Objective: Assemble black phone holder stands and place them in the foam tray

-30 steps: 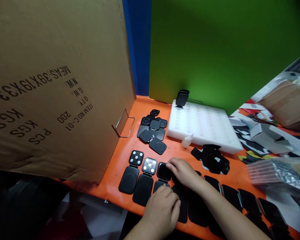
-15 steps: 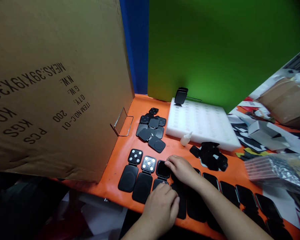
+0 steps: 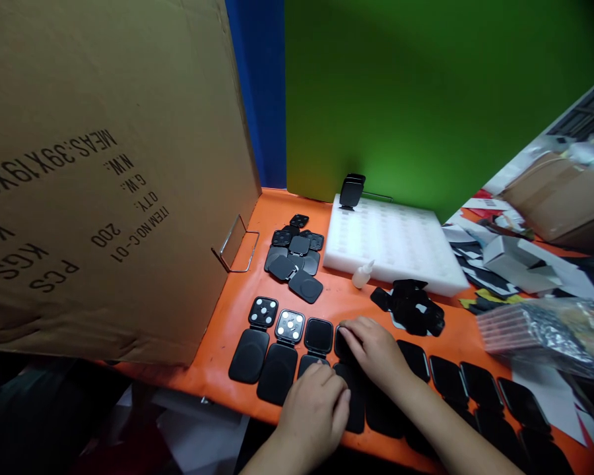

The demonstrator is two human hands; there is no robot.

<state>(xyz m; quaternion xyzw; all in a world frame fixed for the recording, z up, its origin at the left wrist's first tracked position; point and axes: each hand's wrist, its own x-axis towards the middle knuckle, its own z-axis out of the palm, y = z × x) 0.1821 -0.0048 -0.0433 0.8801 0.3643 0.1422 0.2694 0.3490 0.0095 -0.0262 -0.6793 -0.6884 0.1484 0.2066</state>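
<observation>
A row of black hinged folding pads (image 3: 249, 356) lies unfolded along the near edge of the orange table. The two leftmost have upper panels with white dots (image 3: 290, 326); the third has a plain dark upper panel (image 3: 319, 335). My left hand (image 3: 314, 409) rests over the lower panels, fingers curled and tips near the third pad's lower panel. To its right, my right hand (image 3: 373, 349) has its fingers together at the left part of the fourth pad's upper panel (image 3: 340, 343). What either hand pinches, if anything, is hidden.
A large cardboard box (image 3: 103, 79) stands left beside a wire bracket (image 3: 237, 247). Behind are piled black pads (image 3: 305, 286), white foam (image 3: 391, 241) with a black pad upright on it, a small dropper bottle (image 3: 362, 275) and black cut pieces (image 3: 416, 307). Bagged goods (image 3: 515, 326) lie right.
My right hand has moved slightly right, from the third pad's upper panel to the fourth's, uncovering the third. My left hand stays nearly in place. The whole view has shifted a little.
</observation>
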